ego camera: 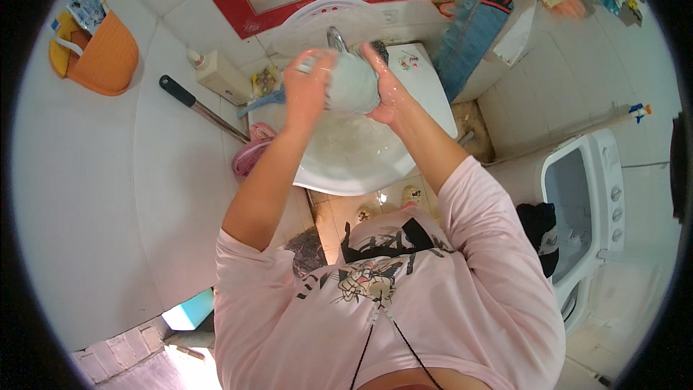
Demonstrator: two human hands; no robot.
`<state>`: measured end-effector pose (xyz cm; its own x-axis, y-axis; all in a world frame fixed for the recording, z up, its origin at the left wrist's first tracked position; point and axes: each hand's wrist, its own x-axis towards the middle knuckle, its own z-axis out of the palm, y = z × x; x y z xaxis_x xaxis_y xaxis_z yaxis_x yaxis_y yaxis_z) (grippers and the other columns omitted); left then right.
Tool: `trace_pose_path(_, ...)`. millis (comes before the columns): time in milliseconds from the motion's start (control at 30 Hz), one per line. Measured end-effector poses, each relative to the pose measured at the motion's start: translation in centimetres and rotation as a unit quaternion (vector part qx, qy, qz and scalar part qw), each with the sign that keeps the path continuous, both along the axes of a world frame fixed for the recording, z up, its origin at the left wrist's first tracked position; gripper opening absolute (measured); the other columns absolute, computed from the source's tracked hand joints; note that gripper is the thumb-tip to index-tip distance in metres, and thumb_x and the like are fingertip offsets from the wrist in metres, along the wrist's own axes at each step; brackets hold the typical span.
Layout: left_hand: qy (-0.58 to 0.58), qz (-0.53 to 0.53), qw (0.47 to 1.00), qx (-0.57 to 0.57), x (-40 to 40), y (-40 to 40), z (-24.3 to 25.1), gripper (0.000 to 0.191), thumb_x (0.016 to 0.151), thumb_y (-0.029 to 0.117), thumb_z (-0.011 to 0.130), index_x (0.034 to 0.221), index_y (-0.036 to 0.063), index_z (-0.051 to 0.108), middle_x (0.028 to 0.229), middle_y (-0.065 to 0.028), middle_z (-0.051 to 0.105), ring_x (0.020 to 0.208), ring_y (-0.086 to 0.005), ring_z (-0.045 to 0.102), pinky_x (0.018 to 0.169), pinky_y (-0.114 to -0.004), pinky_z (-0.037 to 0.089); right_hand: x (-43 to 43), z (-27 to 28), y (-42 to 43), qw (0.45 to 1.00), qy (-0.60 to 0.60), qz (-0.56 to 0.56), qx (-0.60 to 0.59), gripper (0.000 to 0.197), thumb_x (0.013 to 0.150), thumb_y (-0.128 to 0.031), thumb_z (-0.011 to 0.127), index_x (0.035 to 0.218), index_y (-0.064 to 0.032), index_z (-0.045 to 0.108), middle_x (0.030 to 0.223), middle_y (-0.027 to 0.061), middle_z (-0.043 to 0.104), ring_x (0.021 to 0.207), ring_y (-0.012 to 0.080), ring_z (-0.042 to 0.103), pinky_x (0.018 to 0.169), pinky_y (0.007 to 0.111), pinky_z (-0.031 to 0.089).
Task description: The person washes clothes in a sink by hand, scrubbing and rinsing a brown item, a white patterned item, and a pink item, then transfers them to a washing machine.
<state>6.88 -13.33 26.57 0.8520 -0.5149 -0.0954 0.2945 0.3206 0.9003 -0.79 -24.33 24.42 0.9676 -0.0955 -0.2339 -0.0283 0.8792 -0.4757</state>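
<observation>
A pale green, rounded object [353, 84], perhaps a bowl or a bundled cloth, is held between my two wet hands over the white washbasin [352, 173]. My left hand [309, 78] grips its left side and is blurred. Against its right side lies my right hand [391, 92], with the thumb raised. Just beyond the object stands a chrome faucet [335, 38], its lower part hidden. Cloudy water shows in the basin below my hands. Behind the faucet a white plastic basin [330, 16] leans on the wall under a red-framed mirror [243, 16].
A white bottle [224, 78] and a blue brush [262, 102] are left of the washbasin. A black-handled rod [203, 108] leans there, near pink cloths [253, 154]. Jeans [474, 38] hang at the right, above a washing machine [601, 173] with black clothing [541, 233] over its edge.
</observation>
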Motion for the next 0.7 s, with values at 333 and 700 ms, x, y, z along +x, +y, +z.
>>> trace_pose_path(333, -0.7, -0.1, 0.703, 0.08, -2.8, 2.0, 3.0, 0.008, 0.063, 0.007, 0.06, 0.069, 0.0027, 0.056, 0.066, -0.0125, 0.055, 0.057, -0.0309, 0.052, 0.053, -0.032, 0.044, 1.0, 0.2, -0.2, 0.957, -0.035, 0.192, -0.215, 0.026, 0.08, -0.027, 0.055, 0.096, -0.0074, 0.057, 0.097, 0.0061, 0.059, 0.083, 0.0168, 0.058, 0.071, 0.034, 0.049)
trace_pose_path(700, -0.349, -0.169, 0.895, 0.221, -2.9, 1.4, -1.2, 0.01, 0.075, 0.015, 0.056, 0.075, 0.0052, 0.059, 0.071, -0.0054, 0.058, 0.064, -0.0173, 0.055, 0.06, -0.03, 0.043, -4.5, -0.3, -0.3, 0.944, 0.156, 0.014, -0.289, 0.034, 0.085, -0.03, 0.051, 0.108, -0.0064, 0.05, 0.1, 0.0049, 0.057, 0.093, 0.0171, 0.054, 0.082, 0.029, 0.04)
